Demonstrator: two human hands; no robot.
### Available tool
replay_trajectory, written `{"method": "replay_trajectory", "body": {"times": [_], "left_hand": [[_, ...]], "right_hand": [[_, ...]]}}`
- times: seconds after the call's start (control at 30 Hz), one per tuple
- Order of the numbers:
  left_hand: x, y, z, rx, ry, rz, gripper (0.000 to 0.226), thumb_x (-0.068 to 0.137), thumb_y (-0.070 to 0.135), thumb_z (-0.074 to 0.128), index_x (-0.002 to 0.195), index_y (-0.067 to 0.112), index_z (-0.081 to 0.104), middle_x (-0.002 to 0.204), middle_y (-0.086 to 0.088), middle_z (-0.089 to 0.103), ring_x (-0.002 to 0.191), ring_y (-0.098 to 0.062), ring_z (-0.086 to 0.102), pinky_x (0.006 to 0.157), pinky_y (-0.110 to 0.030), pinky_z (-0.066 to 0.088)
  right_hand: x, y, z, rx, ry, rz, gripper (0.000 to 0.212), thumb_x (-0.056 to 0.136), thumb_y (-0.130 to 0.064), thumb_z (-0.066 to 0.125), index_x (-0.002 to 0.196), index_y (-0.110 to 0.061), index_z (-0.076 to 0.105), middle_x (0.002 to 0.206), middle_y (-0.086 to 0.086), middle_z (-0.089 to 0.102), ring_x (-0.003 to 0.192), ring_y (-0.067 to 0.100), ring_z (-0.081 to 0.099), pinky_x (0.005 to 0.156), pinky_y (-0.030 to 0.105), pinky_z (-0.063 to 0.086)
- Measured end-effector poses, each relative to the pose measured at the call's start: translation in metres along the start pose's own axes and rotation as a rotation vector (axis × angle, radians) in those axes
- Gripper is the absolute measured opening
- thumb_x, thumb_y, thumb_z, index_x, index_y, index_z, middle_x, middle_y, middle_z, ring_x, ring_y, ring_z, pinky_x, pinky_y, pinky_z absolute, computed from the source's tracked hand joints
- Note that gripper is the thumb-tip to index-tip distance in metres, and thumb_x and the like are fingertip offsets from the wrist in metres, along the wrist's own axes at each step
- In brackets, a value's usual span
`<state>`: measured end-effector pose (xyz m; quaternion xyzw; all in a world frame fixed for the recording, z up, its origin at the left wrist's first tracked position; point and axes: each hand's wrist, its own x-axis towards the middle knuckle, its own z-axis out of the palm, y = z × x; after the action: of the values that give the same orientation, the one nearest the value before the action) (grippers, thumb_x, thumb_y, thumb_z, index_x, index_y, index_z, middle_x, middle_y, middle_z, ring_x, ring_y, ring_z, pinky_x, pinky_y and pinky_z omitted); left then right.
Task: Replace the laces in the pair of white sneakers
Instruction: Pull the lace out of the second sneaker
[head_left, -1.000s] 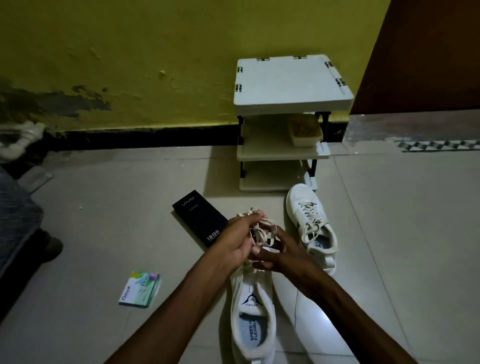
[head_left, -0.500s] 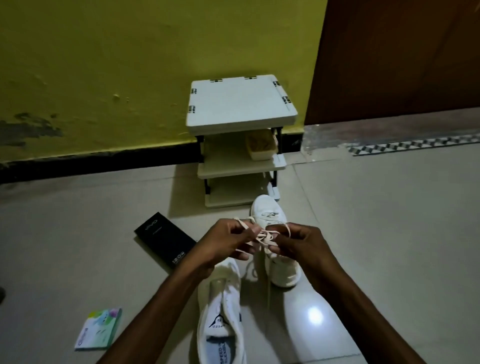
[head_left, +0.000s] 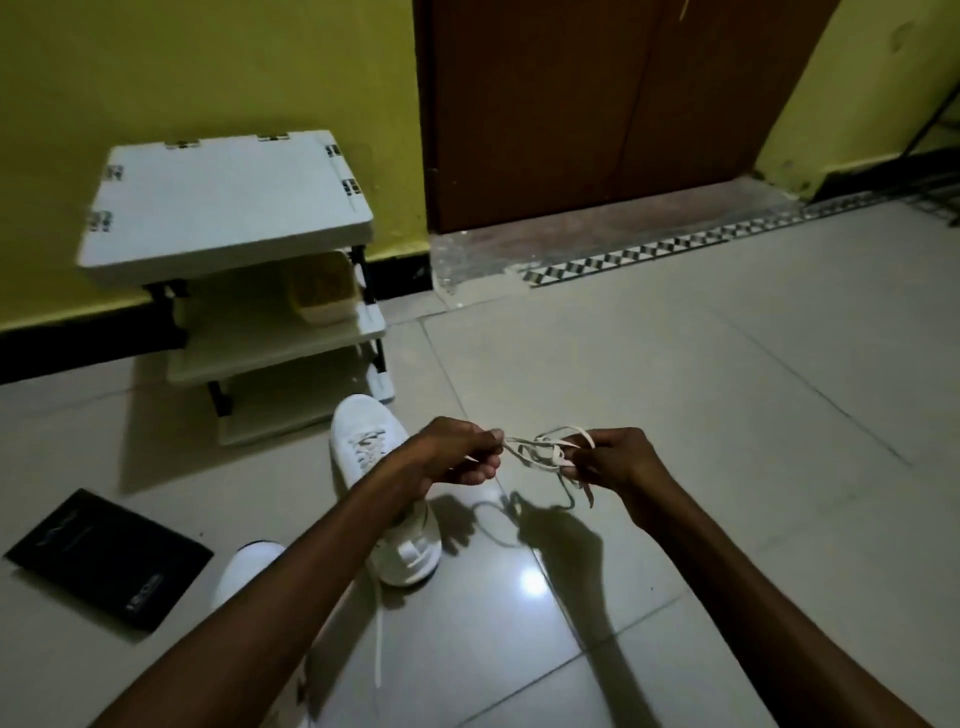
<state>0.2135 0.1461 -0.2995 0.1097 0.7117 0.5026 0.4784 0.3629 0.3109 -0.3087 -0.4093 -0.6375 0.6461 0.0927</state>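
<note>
Head view: a glossy pale tiled floor (head_left: 675, 415) meets a yellow painted wall (head_left: 208, 62) and a brown wooden door (head_left: 597, 104). A white three-tier plastic rack (head_left: 223, 202) stands against the wall. A tangled cream flat shoelace (head_left: 540, 452) hangs above the floor, the left hand (head_left: 452, 457) pinching one end and the right hand (head_left: 618, 460) curled round its loops. A laced white sneaker (head_left: 363, 441) lies beneath the left forearm.

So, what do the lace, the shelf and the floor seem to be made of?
Lace: probably flat woven fabric; it hangs limp in loops.
Shelf: likely matte white plastic, with moulded edges.
Floor: glossy ceramic tile, judging by the grout lines and a light's reflection.
</note>
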Motion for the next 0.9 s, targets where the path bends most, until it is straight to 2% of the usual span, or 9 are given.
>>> {"method": "replay_trajectory", "body": {"times": [0.17, 0.23, 0.37, 0.4, 0.5, 0.57, 0.73, 0.8, 0.9], "left_hand": [[0.039, -0.026, 0.046, 0.203, 0.065, 0.075, 0.013, 0.088, 0.016, 0.069, 0.097, 0.006, 0.067, 0.088, -0.01, 0.07, 0.072, -0.018, 0.066, 0.072, -0.032, 0.058], [0.049, -0.038, 0.053, 0.24, 0.076, 0.109, 0.012, 0.089, 0.02, 0.067, 0.1, 0.014, 0.067, 0.09, -0.005, 0.069, 0.077, -0.019, 0.066, 0.077, -0.035, 0.057], [0.064, -0.057, 0.052, 0.349, 0.03, 0.141, 0.022, 0.096, 0.02, 0.056, 0.116, 0.021, 0.063, 0.114, -0.002, 0.066, 0.104, -0.018, 0.063, 0.096, -0.038, 0.052], [0.066, -0.06, 0.051, 0.36, 0.039, 0.15, 0.022, 0.096, 0.018, 0.054, 0.116, 0.021, 0.064, 0.115, -0.002, 0.066, 0.105, -0.016, 0.062, 0.094, -0.034, 0.052], [0.067, -0.065, 0.051, 0.347, 0.127, 0.188, 0.021, 0.095, 0.013, 0.054, 0.11, 0.021, 0.066, 0.109, 0.002, 0.067, 0.094, -0.011, 0.063, 0.073, -0.016, 0.049], [0.063, -0.064, 0.052, 0.3, 0.159, 0.205, 0.018, 0.095, 0.013, 0.055, 0.104, 0.022, 0.067, 0.103, 0.003, 0.068, 0.09, -0.011, 0.065, 0.068, -0.013, 0.049], [0.04, -0.057, 0.044, 0.339, 0.152, 0.295, 0.014, 0.095, 0.019, 0.056, 0.098, 0.029, 0.065, 0.098, 0.008, 0.068, 0.084, -0.004, 0.066, 0.064, -0.012, 0.047], [0.024, -0.053, 0.036, 0.339, 0.169, 0.332, 0.014, 0.095, 0.018, 0.057, 0.098, 0.028, 0.066, 0.094, 0.008, 0.069, 0.079, -0.002, 0.067, 0.066, -0.014, 0.05], [-0.003, -0.052, 0.019, 0.278, 0.253, 0.382, 0.016, 0.097, 0.015, 0.056, 0.101, 0.023, 0.068, 0.092, 0.007, 0.071, 0.078, -0.004, 0.067, 0.066, -0.019, 0.054]], "right_hand": [[0.026, 0.035, -0.019, -0.246, 0.109, 0.042, 0.021, 0.074, 0.006, 0.061, 0.077, -0.01, 0.075, 0.077, 0.012, 0.071, 0.071, 0.022, 0.064, 0.071, 0.033, 0.056], [0.025, 0.039, -0.019, -0.396, 0.091, -0.005, 0.019, 0.078, -0.002, 0.063, 0.093, -0.011, 0.072, 0.087, 0.008, 0.071, 0.078, 0.019, 0.065, 0.076, 0.035, 0.057], [0.021, 0.056, -0.019, -0.926, 0.177, -0.244, 0.043, 0.085, -0.019, 0.063, 0.128, -0.015, 0.056, 0.123, 0.012, 0.059, 0.11, 0.033, 0.056, 0.089, 0.038, 0.048], [0.021, 0.061, -0.018, -0.992, 0.19, -0.287, 0.049, 0.085, -0.024, 0.062, 0.132, -0.017, 0.052, 0.132, 0.012, 0.052, 0.114, 0.034, 0.051, 0.09, 0.038, 0.046], [0.028, 0.069, -0.011, -1.037, 0.087, -0.239, 0.07, 0.086, -0.045, 0.063, 0.147, -0.028, 0.034, 0.152, 0.01, 0.025, 0.129, 0.036, 0.035, 0.096, 0.044, 0.046], [0.039, 0.073, -0.006, -1.155, 0.001, -0.243, 0.072, 0.089, -0.048, 0.059, 0.151, -0.032, 0.025, 0.158, 0.01, 0.014, 0.134, 0.036, 0.031, 0.097, 0.045, 0.047], [0.059, 0.074, -0.006, -1.332, 0.039, -0.229, 0.057, 0.096, -0.037, 0.048, 0.148, -0.028, 0.026, 0.155, 0.012, 0.021, 0.125, 0.036, 0.041, 0.087, 0.039, 0.047], [0.056, 0.068, -0.007, -1.339, 0.074, -0.231, 0.06, 0.094, -0.038, 0.049, 0.148, -0.029, 0.025, 0.154, 0.011, 0.022, 0.129, 0.035, 0.037, 0.091, 0.04, 0.045], [0.04, 0.059, 0.001, -1.218, 0.054, -0.346, 0.059, 0.091, -0.038, 0.053, 0.147, -0.029, 0.034, 0.153, 0.007, 0.029, 0.134, 0.032, 0.032, 0.099, 0.039, 0.04]]}}
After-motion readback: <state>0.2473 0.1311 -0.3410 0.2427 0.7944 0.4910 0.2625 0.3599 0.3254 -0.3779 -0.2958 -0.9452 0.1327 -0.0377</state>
